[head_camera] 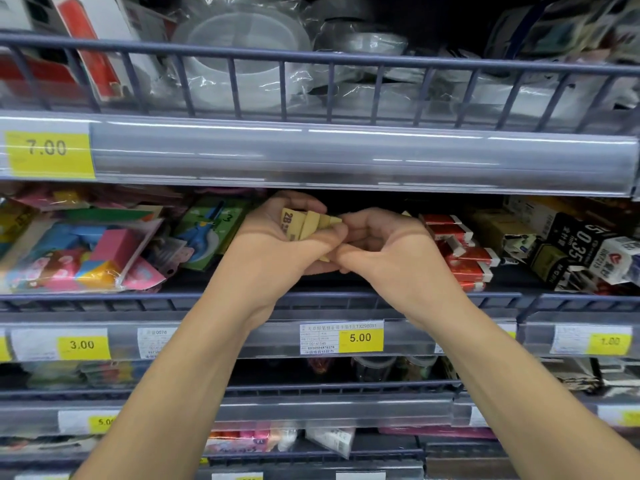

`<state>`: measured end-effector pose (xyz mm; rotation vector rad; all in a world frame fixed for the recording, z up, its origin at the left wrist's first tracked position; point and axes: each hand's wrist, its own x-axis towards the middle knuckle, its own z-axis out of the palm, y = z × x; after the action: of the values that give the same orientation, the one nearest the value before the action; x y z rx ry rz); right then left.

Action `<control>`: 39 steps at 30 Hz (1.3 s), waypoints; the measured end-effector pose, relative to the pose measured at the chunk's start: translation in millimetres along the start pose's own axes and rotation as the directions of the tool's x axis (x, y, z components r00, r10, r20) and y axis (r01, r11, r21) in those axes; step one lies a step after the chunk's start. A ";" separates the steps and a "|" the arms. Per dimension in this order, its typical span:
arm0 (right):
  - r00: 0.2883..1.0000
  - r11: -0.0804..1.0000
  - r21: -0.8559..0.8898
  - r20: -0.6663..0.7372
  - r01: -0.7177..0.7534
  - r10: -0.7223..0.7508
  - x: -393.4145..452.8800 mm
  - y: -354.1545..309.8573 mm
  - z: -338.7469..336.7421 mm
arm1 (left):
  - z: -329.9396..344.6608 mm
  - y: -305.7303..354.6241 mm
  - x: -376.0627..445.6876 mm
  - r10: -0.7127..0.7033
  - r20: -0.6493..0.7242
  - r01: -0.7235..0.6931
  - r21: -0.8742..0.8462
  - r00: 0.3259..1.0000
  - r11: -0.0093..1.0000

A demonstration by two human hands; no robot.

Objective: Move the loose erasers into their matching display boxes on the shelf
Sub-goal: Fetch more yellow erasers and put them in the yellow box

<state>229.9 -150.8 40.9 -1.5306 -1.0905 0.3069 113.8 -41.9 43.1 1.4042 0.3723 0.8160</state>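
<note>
A store shelf [346, 299] with a dark wire front rail fills the view, one tier of several, each edged by a clear price strip. Above it, a wire-fronted tier holds clear plastic tubs [242, 53] wrapped in film. On the left of the middle tier lie bright pink and blue packets [86, 251] and a green carded pair of scissors [207, 230]. On the right stand a row of red-and-white erasers [460, 251] in their display box, then dark boxes of pen refills [571, 244]. A yellow price tag [360, 337] reading 5.00 sits on the strip below the hands. Both forearms reach up to the middle tier, and the two hands meet in front of its dark gap. The left hand [277, 237] has its fingers curled round a fanned stack of tan erasers [308, 223], one marked 2B, held above the shelf and not in any box. The right hand [384, 244] has curled fingers touching the stack's right end; whether it pinches an eraser cannot be told
</note>
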 end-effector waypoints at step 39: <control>0.980 0.958 -0.277 0.199 0.071 -0.015 -0.8 -2.2 -57.3 | -23.0 11.6 -35.3 0.149 0.082 -0.155 0.067 0.985 0.986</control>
<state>269.2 -188.2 59.4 -1.7539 -1.3679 0.2840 70.9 -50.2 42.3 1.5416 0.2397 0.8768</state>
